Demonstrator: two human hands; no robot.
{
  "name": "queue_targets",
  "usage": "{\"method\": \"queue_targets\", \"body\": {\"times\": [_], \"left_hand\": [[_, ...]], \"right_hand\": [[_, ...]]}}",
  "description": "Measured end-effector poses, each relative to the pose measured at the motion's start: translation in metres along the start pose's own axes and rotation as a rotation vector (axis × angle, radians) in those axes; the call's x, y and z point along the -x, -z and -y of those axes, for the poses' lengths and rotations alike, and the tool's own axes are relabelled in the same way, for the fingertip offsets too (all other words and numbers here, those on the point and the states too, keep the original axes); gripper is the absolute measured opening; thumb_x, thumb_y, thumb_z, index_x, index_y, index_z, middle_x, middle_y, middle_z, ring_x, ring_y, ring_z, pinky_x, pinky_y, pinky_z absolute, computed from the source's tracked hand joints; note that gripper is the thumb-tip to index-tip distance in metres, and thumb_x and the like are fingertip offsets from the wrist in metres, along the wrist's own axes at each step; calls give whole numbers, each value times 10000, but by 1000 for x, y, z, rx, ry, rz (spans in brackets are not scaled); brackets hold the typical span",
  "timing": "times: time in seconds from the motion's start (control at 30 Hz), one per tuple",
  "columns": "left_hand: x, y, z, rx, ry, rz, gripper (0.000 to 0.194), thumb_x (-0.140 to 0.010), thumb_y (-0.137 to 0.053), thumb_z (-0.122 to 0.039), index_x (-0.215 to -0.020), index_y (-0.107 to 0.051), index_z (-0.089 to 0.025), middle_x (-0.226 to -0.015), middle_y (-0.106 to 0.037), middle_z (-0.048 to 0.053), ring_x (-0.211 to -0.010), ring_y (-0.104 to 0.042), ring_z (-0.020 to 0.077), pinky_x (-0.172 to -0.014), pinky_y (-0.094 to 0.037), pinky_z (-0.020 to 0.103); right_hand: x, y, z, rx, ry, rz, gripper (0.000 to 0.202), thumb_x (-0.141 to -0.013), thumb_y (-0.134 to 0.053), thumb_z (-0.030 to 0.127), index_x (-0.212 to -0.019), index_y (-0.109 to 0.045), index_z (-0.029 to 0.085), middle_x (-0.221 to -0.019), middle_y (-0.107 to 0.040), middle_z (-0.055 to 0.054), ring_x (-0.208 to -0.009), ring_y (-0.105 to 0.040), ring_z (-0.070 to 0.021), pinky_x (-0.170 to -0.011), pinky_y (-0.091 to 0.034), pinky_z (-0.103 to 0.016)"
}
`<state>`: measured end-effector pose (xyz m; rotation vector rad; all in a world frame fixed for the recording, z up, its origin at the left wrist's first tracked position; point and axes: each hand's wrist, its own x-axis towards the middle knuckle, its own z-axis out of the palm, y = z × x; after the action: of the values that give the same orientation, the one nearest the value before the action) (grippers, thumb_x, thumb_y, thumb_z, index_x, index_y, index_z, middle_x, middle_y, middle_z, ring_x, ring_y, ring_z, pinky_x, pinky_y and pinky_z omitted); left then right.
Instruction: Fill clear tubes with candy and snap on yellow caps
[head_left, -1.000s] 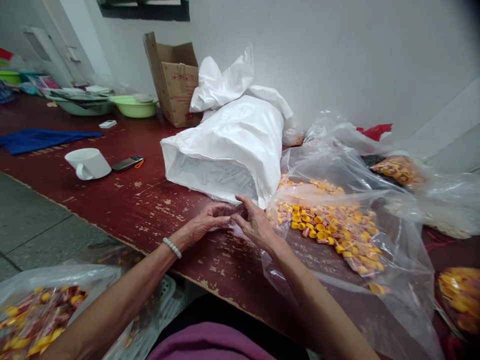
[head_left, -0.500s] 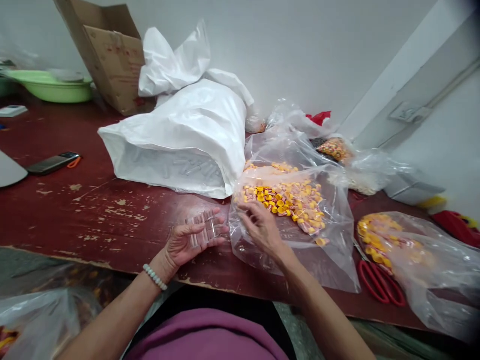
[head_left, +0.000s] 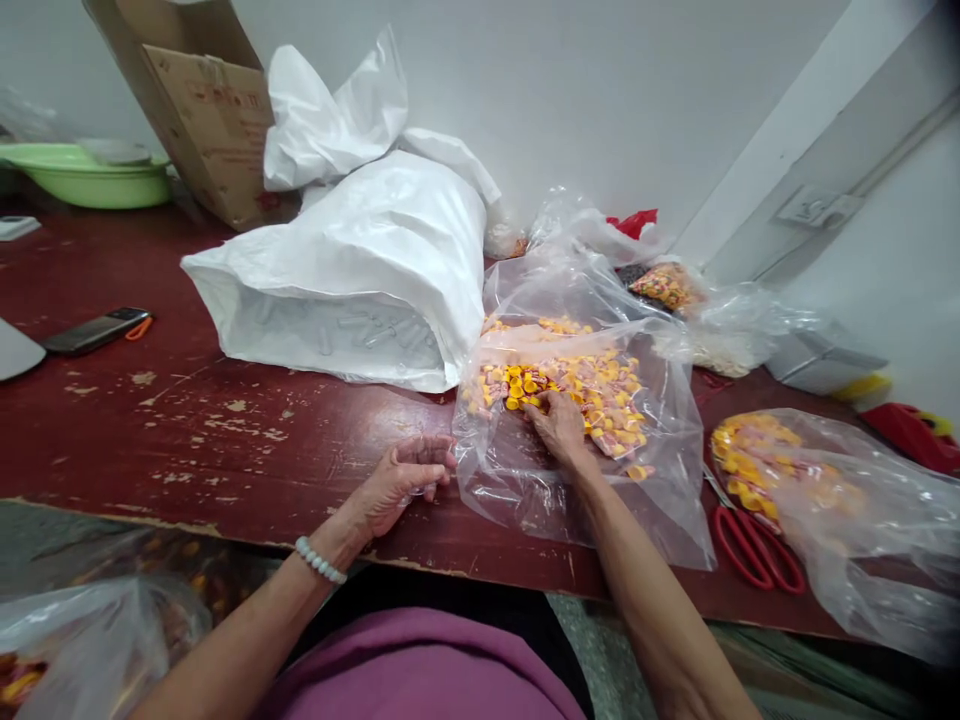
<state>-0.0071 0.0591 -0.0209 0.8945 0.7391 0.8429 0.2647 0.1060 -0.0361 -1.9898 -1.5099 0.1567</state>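
Observation:
My left hand (head_left: 409,478), with a beaded bracelet at the wrist, is curled above the table near its front edge. Clear plastic tubes (head_left: 420,488) are in it, largely hidden by the fingers. My right hand (head_left: 559,425) reaches into a clear plastic bag (head_left: 510,500) lying open on its side. Its thumb and forefinger close at the edge of a heap of small yellow caps (head_left: 525,385) with printed wrappers. More clear tubes (head_left: 375,335) lie inside the mouth of a large white sack (head_left: 390,230) behind my left hand.
Red-handled scissors (head_left: 754,550) and a second bag of yellow pieces (head_left: 780,465) lie at the right. A phone (head_left: 97,332), a green basin (head_left: 90,185) and a cardboard box (head_left: 217,130) are at the left. Filled bags (head_left: 667,285) stand against the wall.
My right hand has moved right and away from me, from the bag's opening to the caps. My left hand has turned and curled over the tubes, which were fanned out in view before.

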Motion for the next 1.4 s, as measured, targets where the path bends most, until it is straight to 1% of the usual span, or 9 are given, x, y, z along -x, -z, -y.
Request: {"method": "queue_targets", "body": {"times": [0.17,0.37,0.6,0.8,0.93,1.07,1.2,1.3,1.4], "left_hand": [[1,-6,5,-196,-117,-70,380,-636,-724,-201,-985,-598,-117,-862,-672,64,-655,-565,119,-465,-391,187],[7,-20,8,-329,-154,4,315,-685,-687,-214,-962,-571,-118,-888,-665,76,-714,-569,128,-505,-410,187],[16,-30,7,-262,-182,56,232,-688,-690,-213,-871,-577,-126,-726,-551,-13,-568,-445,64,-440,-336,165],[17,-35,7,-139,-113,11,325,-622,-763,-245,-866,-584,-127,-654,-533,-40,-503,-388,42,-396,-284,152],[10,-30,4,-161,-141,-72,336,-625,-756,-261,-882,-586,-128,-702,-601,-9,-519,-450,59,-391,-298,154],[8,-22,2,-192,-114,-111,362,-617,-742,-269,-904,-567,-134,-734,-640,20,-530,-494,85,-376,-296,162],[10,-18,7,-187,-95,-123,367,-617,-731,-257,-917,-559,-134,-745,-630,20,-555,-484,86,-381,-304,155],[10,-20,12,-172,-74,-109,379,-628,-722,-250,-947,-548,-142,-749,-629,16,-566,-480,87,-387,-304,150],[7,-25,14,-205,-77,-93,341,-639,-707,-235,-930,-556,-141,-745,-627,16,-567,-473,84,-392,-288,149]], "right_hand": [[23,15,26,-198,26,64,253,-773,-601,420,-823,-641,175,-796,-659,-19,-704,-577,-144,-674,-431,-272],[84,29,82,-707,138,135,245,-772,-654,416,-866,-623,192,-791,-649,-1,-683,-566,-123,-648,-431,-251],[105,28,83,-570,398,110,90,-843,-615,305,-861,-622,217,-874,-650,-5,-865,-577,-147,-810,-433,-295],[125,30,88,-479,577,73,125,-847,-605,275,-959,-608,219,-1068,-623,-60,-1016,-553,-175,-902,-429,-350],[113,27,82,-391,604,171,307,-849,-594,355,-1125,-560,227,-1164,-594,-72,-1054,-543,-183,-917,-434,-346],[64,20,47,-98,203,9,267,-922,-441,326,-1126,-556,199,-1086,-614,-78,-953,-567,-166,-847,-448,-301],[23,10,14,31,74,-74,207,-787,-621,258,-964,-621,150,-1043,-611,-146,-1014,-521,-258,-888,-394,-381],[18,8,6,25,57,-71,134,-769,-620,211,-892,-632,156,-947,-641,-124,-948,-545,-234,-855,-406,-353],[31,14,16,-60,67,-26,184,-858,-517,273,-948,-624,154,-936,-658,-97,-858,-578,-192,-793,-443,-324]]}}
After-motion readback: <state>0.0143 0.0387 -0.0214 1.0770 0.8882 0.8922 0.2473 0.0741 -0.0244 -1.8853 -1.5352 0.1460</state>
